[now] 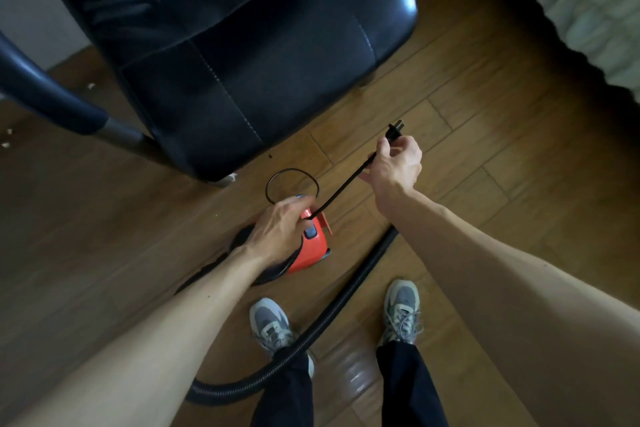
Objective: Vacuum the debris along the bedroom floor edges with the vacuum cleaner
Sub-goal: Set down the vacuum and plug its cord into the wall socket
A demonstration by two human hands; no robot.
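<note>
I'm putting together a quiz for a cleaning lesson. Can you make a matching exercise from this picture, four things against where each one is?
Things:
1. plug
2. hose
3. vacuum cleaner
4. chair

Places:
A. on the floor, under the left hand
B. beyond the vacuum cleaner, black seat
C. held up by the right hand
D. along the floor, past the shoes

Pairs: 1-C, 2-D, 3-A, 4-B

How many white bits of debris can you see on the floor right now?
3 white bits, all on the floor left of the chair: one farther back, two at the picture's left edge. More may hide under the chair.
</note>
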